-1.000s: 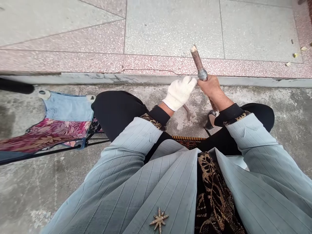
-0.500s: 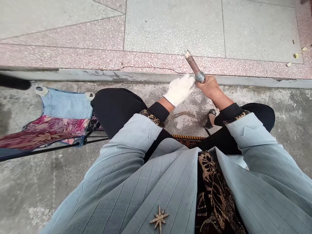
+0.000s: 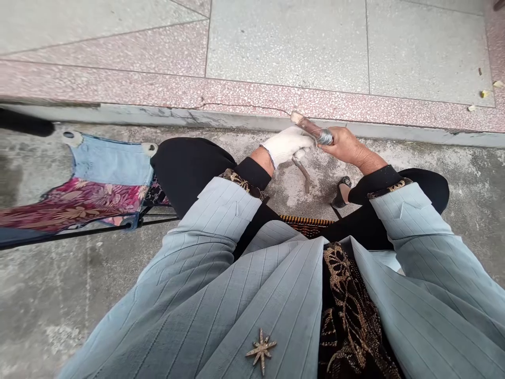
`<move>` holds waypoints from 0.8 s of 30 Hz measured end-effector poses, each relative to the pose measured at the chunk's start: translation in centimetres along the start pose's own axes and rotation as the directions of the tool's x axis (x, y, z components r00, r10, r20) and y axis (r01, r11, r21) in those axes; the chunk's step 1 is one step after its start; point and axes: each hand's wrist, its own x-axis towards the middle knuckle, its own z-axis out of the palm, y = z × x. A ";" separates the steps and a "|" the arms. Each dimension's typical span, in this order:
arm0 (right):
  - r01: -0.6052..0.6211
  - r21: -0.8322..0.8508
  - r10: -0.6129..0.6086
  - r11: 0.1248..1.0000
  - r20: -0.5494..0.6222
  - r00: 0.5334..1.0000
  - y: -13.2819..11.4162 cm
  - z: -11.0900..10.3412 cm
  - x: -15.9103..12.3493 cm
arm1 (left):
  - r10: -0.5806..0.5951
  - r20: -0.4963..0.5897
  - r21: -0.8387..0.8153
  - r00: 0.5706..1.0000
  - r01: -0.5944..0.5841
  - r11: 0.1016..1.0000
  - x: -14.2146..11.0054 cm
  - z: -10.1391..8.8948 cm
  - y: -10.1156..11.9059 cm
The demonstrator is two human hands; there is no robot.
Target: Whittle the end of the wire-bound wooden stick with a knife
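Silvery wire (image 3: 325, 137) wraps the stick (image 3: 309, 126); the shoe emblem (image 3: 346, 181) is illegible.

Ahead of us, a stick (image 3: 310, 126) sits in our right hand (image 3: 346, 146), our left hand (image 3: 287, 146) close beside it, between our knees (image 3: 193, 158); a fabric seat (image 3: 112, 160) stands left, a ledge (image 3: 252, 92) beyond.

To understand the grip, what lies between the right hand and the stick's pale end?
In the head view, wire wound around the stick, then the stick's brown length.
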 end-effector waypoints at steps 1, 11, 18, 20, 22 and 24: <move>-0.029 0.025 0.030 0.999 -0.014 0.999 0.1 -0.1 0.0 | -0.023 0.015 -0.045 1.000 0.023 0.999 0.0 0.0 0.0; -0.230 0.086 0.239 0.969 -0.108 0.965 0.9 -0.3 0.3 | 0.004 0.023 -0.016 1.000 -0.004 1.000 -1.7 -0.4 2.3; -0.126 0.051 0.130 0.991 -0.078 0.989 0.8 0.0 0.2 | 0.215 -0.009 0.493 0.977 -0.182 0.850 -0.9 -0.3 1.6; -0.089 0.023 0.091 0.996 -0.068 0.994 0.8 0.2 0.2 | 0.252 -0.008 0.574 0.968 -0.202 0.794 -0.6 -0.1 1.2; -0.054 0.011 0.055 0.998 -0.074 0.996 0.6 0.3 0.1 | 0.223 -0.022 0.547 0.975 -0.175 0.818 -0.5 0.2 0.9; -0.049 0.036 0.053 0.998 -0.113 0.992 0.4 0.5 0.1 | 0.107 -0.053 0.339 0.993 -0.083 0.937 -0.5 0.5 0.8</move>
